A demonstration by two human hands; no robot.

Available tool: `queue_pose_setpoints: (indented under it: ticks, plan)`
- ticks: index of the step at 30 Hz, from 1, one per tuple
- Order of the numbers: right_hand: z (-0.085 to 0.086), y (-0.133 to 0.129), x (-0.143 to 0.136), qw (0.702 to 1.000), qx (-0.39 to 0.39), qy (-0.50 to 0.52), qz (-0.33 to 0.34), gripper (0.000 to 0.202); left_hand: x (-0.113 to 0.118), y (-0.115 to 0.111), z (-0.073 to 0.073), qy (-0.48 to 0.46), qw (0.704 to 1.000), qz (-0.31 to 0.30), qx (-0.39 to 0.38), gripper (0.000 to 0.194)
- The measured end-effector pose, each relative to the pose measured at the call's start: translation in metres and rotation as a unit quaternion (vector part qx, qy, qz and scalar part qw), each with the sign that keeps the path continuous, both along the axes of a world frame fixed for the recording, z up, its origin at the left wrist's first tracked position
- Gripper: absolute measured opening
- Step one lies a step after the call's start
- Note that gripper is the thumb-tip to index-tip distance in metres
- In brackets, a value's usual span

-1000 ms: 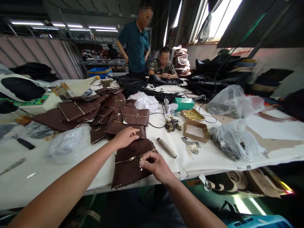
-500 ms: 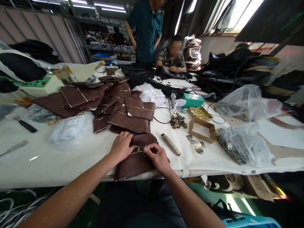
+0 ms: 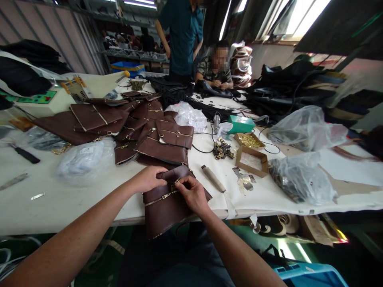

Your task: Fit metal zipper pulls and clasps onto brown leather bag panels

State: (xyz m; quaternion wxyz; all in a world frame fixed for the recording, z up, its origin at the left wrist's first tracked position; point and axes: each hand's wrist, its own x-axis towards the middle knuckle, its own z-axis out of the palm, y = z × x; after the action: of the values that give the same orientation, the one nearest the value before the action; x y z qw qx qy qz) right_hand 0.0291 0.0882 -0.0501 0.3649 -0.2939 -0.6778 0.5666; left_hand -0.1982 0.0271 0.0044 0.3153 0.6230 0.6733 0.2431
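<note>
A brown leather bag piece [image 3: 164,217] lies at the table's front edge, its lower end hanging over. A brass zipper [image 3: 160,199] crosses it. My left hand [image 3: 149,179] is closed on the upper left edge of the piece, thumb on top and the other fingers partly hidden. My right hand [image 3: 193,194] pinches a small brass-coloured fitting at the upper middle of the piece; its exact kind is too small to tell. Just beyond, several similar brown leather bag pieces [image 3: 163,149] with zippers and buckles lie in an overlapping heap.
Right of the piece lies a wrapped rod-like tool [image 3: 213,178]. Metal clasps [image 3: 223,149], cardboard boxes [image 3: 252,161] of small parts and plastic bags [image 3: 303,179] spread rightward. A clear plastic bundle [image 3: 86,161] sits left. Two people [image 3: 181,38] [image 3: 214,71] are across the table.
The leather piece has shifted toward me, further over the edge, and more of its zipper shows. My left hand has moved from the zipper to the piece's upper left edge.
</note>
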Motion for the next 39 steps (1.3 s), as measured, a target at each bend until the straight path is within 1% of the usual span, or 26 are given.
queue_pose_setpoints:
  ticks: [3, 5, 10, 14, 18, 23, 27, 29, 32, 36, 39]
  plan:
    - [0.009, -0.002, -0.003, 0.999, 0.032, -0.004, -0.002, 0.019, 0.001, -0.003, 0.005, -0.049, 0.998, -0.032, -0.011, 0.046]
    - [0.014, -0.004, -0.004, 0.999, 0.044, -0.006, 0.002, 0.018, 0.004, -0.006, 0.009, -0.059, 0.998, -0.038, -0.012, 0.047]
    - [0.024, -0.010, -0.002, 0.998, 0.060, -0.019, -0.012, 0.019, 0.014, -0.013, 0.024, -0.015, 1.000, -0.010, 0.005, 0.041]
    - [0.033, -0.015, 0.004, 0.997, 0.069, -0.023, -0.028, 0.020, 0.026, -0.019, 0.039, 0.020, 1.000, -0.009, 0.018, 0.039]
    - [0.045, -0.017, 0.013, 0.995, 0.088, -0.039, -0.009, 0.019, 0.039, -0.026, 0.051, 0.055, 0.997, -0.029, 0.035, 0.042]
    - [0.060, -0.016, 0.026, 0.993, 0.098, -0.059, 0.021, 0.020, 0.052, -0.032, 0.064, 0.043, 0.998, -0.029, 0.040, 0.037]
    - [0.064, -0.017, 0.033, 0.996, 0.072, -0.028, 0.042, 0.022, 0.056, -0.035, 0.070, -0.038, 0.999, -0.016, 0.001, 0.029]
    - [0.064, -0.018, 0.036, 0.997, 0.062, -0.019, 0.045, 0.022, 0.056, -0.036, 0.072, -0.059, 0.998, -0.004, -0.021, 0.025]
    - [0.064, -0.021, 0.038, 0.997, 0.054, -0.014, 0.045, 0.023, 0.059, -0.038, 0.074, -0.050, 0.998, 0.011, -0.026, 0.021]
    - [0.065, -0.023, 0.039, 0.998, 0.049, -0.003, 0.035, 0.024, 0.064, -0.041, 0.080, -0.022, 0.999, 0.016, -0.017, 0.020]
    - [0.065, -0.023, 0.042, 0.998, 0.036, 0.008, 0.051, 0.025, 0.066, -0.042, 0.084, -0.038, 0.999, 0.007, -0.031, 0.020]
